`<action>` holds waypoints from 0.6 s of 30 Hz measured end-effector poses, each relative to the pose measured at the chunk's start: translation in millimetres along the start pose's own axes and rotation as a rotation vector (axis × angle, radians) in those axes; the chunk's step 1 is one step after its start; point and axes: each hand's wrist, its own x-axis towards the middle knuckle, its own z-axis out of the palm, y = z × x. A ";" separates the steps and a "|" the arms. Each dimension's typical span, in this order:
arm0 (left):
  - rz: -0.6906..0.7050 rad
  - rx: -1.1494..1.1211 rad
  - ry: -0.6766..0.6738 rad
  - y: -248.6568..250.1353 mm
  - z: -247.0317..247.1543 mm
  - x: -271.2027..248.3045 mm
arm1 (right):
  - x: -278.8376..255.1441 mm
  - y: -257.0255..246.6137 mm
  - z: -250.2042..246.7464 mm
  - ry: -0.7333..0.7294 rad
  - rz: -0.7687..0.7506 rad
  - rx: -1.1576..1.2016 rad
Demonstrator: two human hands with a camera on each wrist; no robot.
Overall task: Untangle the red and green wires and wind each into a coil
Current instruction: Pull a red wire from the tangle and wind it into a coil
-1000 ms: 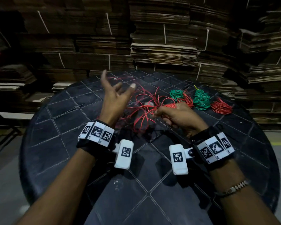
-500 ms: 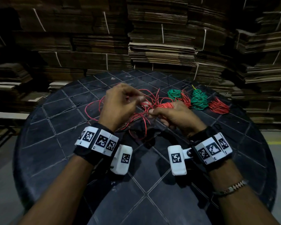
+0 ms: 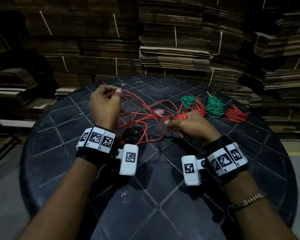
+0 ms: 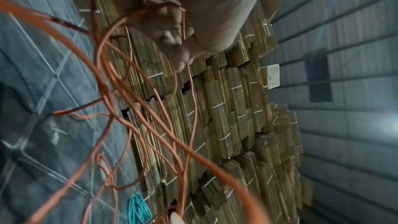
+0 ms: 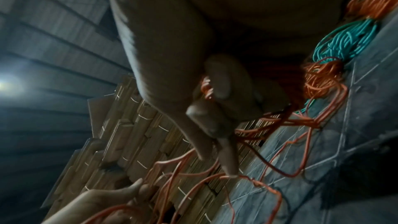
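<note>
My left hand [image 3: 105, 105] is raised over the round table [image 3: 47, 153], pinching a strand of the loose red wire [image 3: 142, 118], which sprawls between my hands. My right hand [image 3: 190, 126], well apart from it, grips the part-wound red bundle [image 3: 180, 116]. Further right lie finished green coils [image 3: 214, 107] and red coils [image 3: 235, 115]. I judge most of the winding done, with this red one left.
</note>
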 end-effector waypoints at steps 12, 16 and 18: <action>0.480 0.298 -0.716 29.3 12.8 -44.7 | 0.5 -0.8 -4.7 0.091 -0.014 -0.105; 0.423 0.394 -0.826 18.5 14.6 -38.2 | -8.4 -8.5 -5.0 -0.015 -0.073 0.034; 0.407 0.419 -0.812 16.8 14.4 -35.6 | -11.2 -9.4 -6.7 -0.069 -0.090 0.132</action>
